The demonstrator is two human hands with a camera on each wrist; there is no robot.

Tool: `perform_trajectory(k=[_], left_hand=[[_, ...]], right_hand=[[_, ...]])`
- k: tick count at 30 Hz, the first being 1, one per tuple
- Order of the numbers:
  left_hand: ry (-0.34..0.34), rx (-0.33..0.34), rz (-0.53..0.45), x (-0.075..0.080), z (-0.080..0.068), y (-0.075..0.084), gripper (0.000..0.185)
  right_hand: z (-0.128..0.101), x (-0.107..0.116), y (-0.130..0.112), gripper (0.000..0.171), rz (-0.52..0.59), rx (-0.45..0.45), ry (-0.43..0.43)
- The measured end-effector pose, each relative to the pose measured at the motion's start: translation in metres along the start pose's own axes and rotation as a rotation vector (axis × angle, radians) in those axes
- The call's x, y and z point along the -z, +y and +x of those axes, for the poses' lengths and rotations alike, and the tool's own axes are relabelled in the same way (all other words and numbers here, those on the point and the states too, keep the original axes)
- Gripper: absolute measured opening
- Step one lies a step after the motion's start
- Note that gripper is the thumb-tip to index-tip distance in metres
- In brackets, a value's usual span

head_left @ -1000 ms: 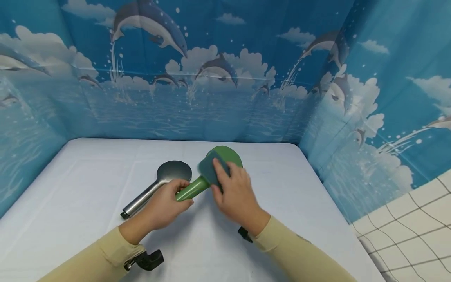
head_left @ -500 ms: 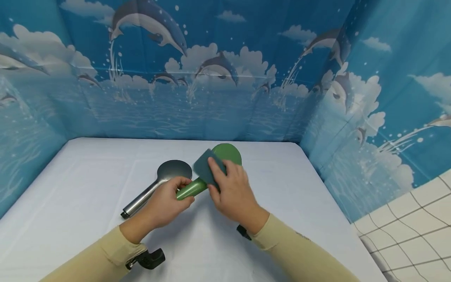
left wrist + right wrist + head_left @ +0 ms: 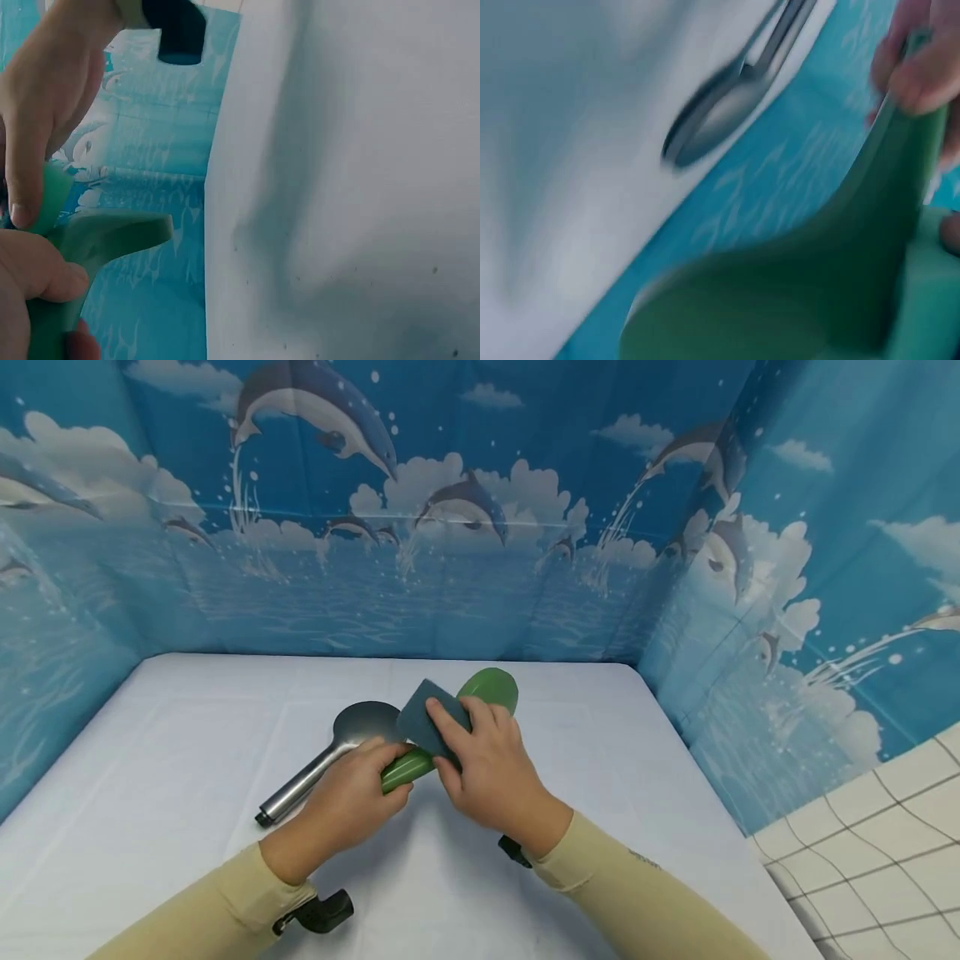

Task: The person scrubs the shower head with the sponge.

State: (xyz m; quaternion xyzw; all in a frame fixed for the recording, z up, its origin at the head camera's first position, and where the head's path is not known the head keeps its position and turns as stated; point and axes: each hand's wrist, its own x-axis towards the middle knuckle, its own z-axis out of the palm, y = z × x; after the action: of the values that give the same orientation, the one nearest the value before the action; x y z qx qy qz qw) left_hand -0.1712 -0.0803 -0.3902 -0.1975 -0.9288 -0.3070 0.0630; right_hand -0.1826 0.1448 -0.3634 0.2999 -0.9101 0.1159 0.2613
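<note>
My left hand grips the handle of the green shower head — my fingers are curled around it, the thumb on top. The head is lifted a little above the white table, in the middle of it, and its round face points away from me and to the right. My right hand holds a dark teal pad against the neck of the green head; my fingers lie over the pad, close together and a bit bent, and they press it onto the plastic. In the left wrist view I see my thumb on the green part. Just beside, on the left, a grey shower head lies flat on the table — its handle runs toward me and to the left. Behind the table hangs a blue curtain with dolphins and clouds.
</note>
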Motion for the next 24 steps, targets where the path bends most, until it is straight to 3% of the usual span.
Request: perform_trajectory(k=[3,7,9,11,16,18,20,24], left_hand=[[0.011,0.007,0.002,-0.001,0.000,0.000,0.040],[0.016,0.027,0.014,-0.001,-0.003,-0.002,0.041],[0.025,0.019,0.020,-0.001,-0.004,-0.003,0.040],[0.036,0.006,0.023,0.000,-0.005,-0.004,0.039],[0.043,-0.006,0.013,0.003,-0.004,-0.005,0.038],[0.043,0.001,0.004,0.004,-0.005,-0.006,0.038],[0.048,0.005,-0.010,0.003,-0.005,-0.007,0.039],[0.055,0.012,-0.078,0.003,-0.007,-0.012,0.039]], right_hand=[[0.008,0.005,0.016,0.064,0.029,-0.131,0.010],[0.019,0.014,0.051,0.064,0.158,-0.415,-0.101],[0.021,0.017,0.062,0.064,0.205,-0.505,-0.146],[0.020,0.019,0.061,0.064,0.227,-0.507,-0.134],[0.014,0.018,0.030,0.061,0.136,-0.217,-0.011],[0.013,0.018,0.027,0.061,0.114,-0.156,-0.011],[0.014,0.017,0.037,0.062,0.127,-0.196,-0.043],[0.012,0.013,0.070,0.065,0.202,-0.464,-0.134]])
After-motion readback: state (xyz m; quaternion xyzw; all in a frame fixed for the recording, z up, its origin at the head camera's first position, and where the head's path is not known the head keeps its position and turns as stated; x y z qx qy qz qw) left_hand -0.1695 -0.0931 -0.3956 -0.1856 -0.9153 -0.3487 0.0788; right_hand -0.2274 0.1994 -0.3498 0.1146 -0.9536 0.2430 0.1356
